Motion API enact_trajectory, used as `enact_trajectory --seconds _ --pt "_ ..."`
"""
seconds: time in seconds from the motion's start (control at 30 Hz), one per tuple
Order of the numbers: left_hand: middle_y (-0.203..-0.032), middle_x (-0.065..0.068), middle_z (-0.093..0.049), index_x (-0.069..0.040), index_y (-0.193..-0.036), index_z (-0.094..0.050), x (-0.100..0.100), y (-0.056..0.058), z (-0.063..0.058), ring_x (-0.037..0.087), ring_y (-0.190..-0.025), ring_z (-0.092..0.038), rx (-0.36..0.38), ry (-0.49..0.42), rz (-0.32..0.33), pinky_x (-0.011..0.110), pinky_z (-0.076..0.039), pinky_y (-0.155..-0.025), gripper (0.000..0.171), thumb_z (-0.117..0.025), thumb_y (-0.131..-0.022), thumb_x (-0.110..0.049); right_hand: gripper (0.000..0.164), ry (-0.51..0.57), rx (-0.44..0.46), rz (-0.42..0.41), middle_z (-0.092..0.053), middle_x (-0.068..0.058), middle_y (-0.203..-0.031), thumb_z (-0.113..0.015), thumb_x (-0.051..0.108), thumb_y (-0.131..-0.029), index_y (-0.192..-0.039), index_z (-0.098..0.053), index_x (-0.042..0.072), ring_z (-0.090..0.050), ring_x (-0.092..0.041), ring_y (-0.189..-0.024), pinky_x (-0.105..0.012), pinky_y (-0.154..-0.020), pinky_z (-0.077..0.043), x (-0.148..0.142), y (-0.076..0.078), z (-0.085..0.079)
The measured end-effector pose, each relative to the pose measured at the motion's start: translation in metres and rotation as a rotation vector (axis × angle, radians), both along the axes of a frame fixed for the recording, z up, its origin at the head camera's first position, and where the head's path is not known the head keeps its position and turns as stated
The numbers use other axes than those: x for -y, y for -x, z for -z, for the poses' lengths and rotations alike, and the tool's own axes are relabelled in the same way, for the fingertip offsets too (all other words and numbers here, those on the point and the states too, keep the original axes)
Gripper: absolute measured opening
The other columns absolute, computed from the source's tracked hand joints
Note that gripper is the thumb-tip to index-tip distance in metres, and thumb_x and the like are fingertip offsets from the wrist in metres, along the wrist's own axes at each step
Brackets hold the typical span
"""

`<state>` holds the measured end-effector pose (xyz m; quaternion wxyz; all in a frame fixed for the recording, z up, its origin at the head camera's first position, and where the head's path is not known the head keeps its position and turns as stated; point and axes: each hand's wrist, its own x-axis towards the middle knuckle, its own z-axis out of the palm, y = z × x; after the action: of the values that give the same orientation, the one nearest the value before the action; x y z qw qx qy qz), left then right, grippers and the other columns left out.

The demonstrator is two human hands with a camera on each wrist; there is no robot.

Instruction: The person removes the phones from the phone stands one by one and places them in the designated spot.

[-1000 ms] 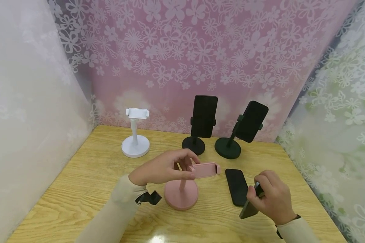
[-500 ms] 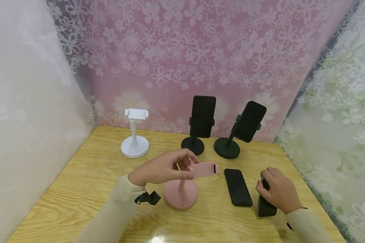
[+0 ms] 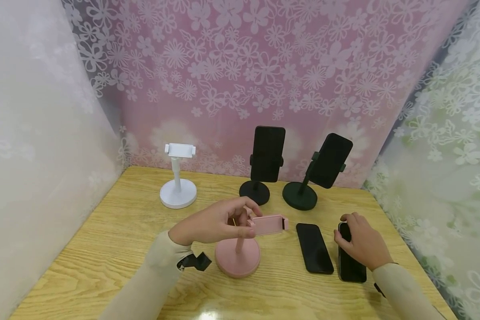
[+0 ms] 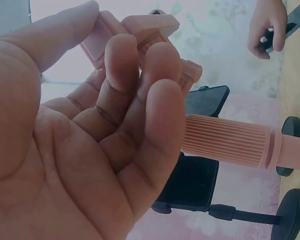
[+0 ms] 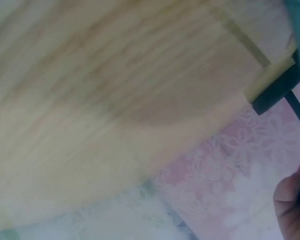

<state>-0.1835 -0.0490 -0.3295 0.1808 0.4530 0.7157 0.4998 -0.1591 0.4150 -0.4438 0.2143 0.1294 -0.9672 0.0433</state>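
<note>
My left hand (image 3: pixel 220 220) pinches one end of the clamp of a pink phone stand (image 3: pixel 238 258), thumb in front and fingers behind. No phone sits in that clamp. In the left wrist view the thumb lies on the pink clamp (image 4: pixel 160 24), with the ribbed pink post (image 4: pixel 227 140) beyond the fingers. At the right, my right hand (image 3: pixel 364 242) holds a black phone (image 3: pixel 352 269) by its edges from above, low at the tabletop. Whether it lies fully flat I cannot tell. Left of it, a second black phone (image 3: pixel 314 249) lies screen up.
Behind stand a white phone stand (image 3: pixel 178 193) with a bare clamp, a black stand (image 3: pixel 254 192) and a dark green stand (image 3: pixel 300 195), the latter two each carrying a phone. Patterned curtains enclose the wooden table (image 3: pixel 136 231) at the back and sides.
My right hand has moved right with the phone and lowered it from a steep tilt to nearly flat beside the other phone. The left hand keeps its place on the pink stand.
</note>
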Motion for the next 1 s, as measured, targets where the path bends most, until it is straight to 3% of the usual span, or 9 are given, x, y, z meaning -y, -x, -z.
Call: enact_trajectory --seconds 0.17,0.43,0.67,1.0 --pt "-0.087 0.003 -0.068 -0.023 -0.134 -0.055 0.000 -0.001 0.001 0.026 -0.079 -0.065 0.028 -0.005 0.011 0.031 -0.053 -0.072 0.036 -0.070 -0.101 -0.025 0.040 0.023 0.135 0.057 -0.059 -0.015 -0.109 -0.070 0.034 -0.096 -0.119 -0.060 0.004 -0.059 -0.033 -0.092 -0.045 -0.057 -0.053 0.001 0.011 0.003" --pt "-0.086 0.005 -0.068 -0.023 -0.134 -0.056 0.001 -0.001 0.001 0.022 -0.075 -0.064 0.041 -0.006 0.010 0.029 -0.052 -0.071 0.037 -0.071 -0.101 -0.022 0.031 0.009 0.324 0.007 -0.057 -0.006 -0.100 -0.069 0.037 -0.098 -0.109 -0.063 0.009 -0.053 -0.018 -0.078 -0.043 -0.067 -0.051 0.003 0.030 0.007" --pt "-0.085 0.011 -0.068 -0.020 -0.135 -0.055 -0.001 0.000 0.002 0.027 -0.074 -0.066 0.084 -0.017 0.041 0.030 -0.053 -0.074 0.035 -0.069 -0.102 -0.021 0.038 -0.017 0.363 0.036 -0.058 -0.008 -0.104 -0.066 0.043 -0.099 -0.114 -0.062 0.008 -0.057 -0.020 -0.081 -0.046 -0.068 -0.053 0.000 0.034 0.019" --pt "-0.082 0.007 -0.068 -0.020 -0.135 -0.055 0.000 0.001 0.001 0.026 -0.071 -0.065 0.075 -0.019 0.036 0.029 -0.051 -0.070 0.036 -0.070 -0.102 -0.022 0.039 -0.040 0.377 0.028 -0.059 -0.011 -0.107 -0.066 0.042 -0.100 -0.115 -0.062 0.007 -0.062 -0.027 -0.088 -0.055 -0.077 -0.055 0.005 0.035 0.020"
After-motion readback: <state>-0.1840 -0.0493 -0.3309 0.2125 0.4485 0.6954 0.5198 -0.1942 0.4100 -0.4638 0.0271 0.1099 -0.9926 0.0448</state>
